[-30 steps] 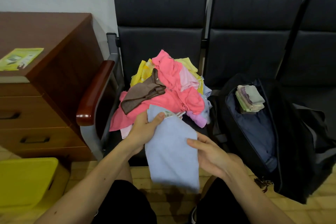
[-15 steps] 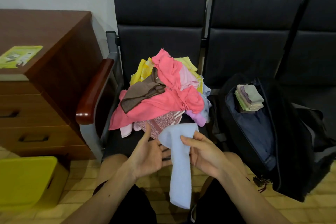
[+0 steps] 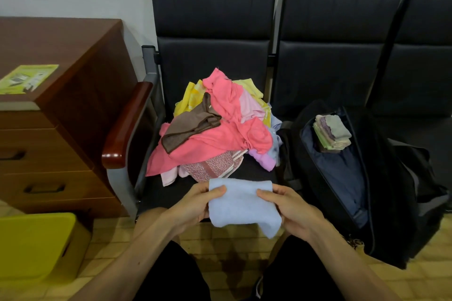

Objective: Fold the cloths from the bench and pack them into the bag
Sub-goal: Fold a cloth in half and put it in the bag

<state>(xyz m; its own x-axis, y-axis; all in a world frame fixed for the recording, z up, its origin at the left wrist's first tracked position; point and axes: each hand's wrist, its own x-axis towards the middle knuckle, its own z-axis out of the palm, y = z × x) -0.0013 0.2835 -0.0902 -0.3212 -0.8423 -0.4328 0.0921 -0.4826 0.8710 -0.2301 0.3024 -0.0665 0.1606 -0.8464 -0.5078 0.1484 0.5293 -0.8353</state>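
Head view: one light blue cloth [image 3: 241,203], folded to a soft thick rectangle, is pinched at each end by the left hand [image 3: 195,203] and right hand [image 3: 292,208] over the tabletop's [image 3: 171,193] front edge. One unfolded pile [image 3: 215,129] behind; one folded stack [image 3: 332,133] in the open bag [image 3: 391,190], with bare lining below it.

Dim, even indoor light, soft shadows, sharp centre, wide-angle bending at edges

Bare left hand [image 3: 195,205] and bare right hand [image 3: 292,210], each on an unsleeved forearm; no rings, watch or gloves visible. Black fabric shorts [image 3: 176,276] cover both thighs at the lower frame edge.
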